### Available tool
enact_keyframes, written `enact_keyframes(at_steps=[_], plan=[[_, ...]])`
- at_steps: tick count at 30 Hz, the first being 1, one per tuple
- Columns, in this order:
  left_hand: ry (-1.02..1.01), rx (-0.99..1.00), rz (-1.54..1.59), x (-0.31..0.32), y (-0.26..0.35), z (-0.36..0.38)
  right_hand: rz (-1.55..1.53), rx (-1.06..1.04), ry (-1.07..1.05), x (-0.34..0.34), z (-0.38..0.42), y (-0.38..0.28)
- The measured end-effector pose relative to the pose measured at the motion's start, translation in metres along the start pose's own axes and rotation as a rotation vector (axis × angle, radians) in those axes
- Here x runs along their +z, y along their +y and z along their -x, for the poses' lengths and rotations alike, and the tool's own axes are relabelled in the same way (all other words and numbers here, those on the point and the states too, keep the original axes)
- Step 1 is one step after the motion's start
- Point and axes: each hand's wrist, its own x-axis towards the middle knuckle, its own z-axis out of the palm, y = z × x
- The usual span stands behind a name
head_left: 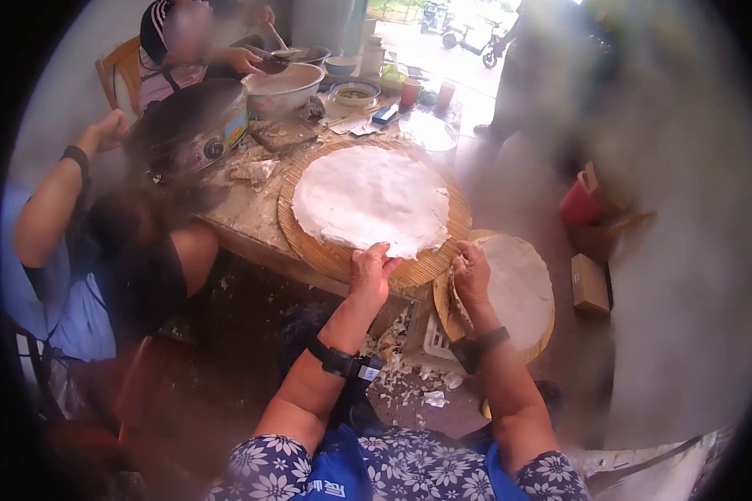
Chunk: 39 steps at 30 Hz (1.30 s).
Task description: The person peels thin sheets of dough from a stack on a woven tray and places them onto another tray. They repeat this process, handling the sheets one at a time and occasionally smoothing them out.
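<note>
A large, thin white sheet (368, 196), perhaps dough, lies on a round woven mat (434, 265) at the table's near corner. My left hand (371, 271) is closed on the sheet's near edge, thumb and fingers pressed together. To the right, my right hand (473, 271) is closed at the mat's right edge, beside a second round mat; what its fingers hold is too small to make out. That lower mat (546, 341) bears another pale round sheet (514, 288).
The table (246, 224) also holds a dark round pan (188, 129), a white basin (284, 88), a bowl (354, 93) and cups. A seated person (83, 250) is at the left, another (175, 50) behind. A cardboard box (590, 284) stands at the right.
</note>
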Motion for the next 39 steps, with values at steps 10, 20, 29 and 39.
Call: enact_keyframes(at_steps=[10, 20, 29, 39], plan=[[-0.186, -0.237, 0.132, 0.015, -0.004, 0.010, 0.178, -0.169, -0.118, -0.009, -0.001, -0.011], [-0.624, -0.429, -0.346, 0.015, -0.012, 0.042, 0.215, -0.164, -0.217, -0.015, -0.003, -0.013], [-0.730, -0.454, -0.365, 0.023, -0.007, 0.043, 0.352, -0.190, -0.302, -0.024, -0.005, -0.022], [-0.664, -0.361, -0.252, 0.029, -0.017, 0.039, 0.347, -0.170, -0.358, -0.023, 0.000, -0.014]])
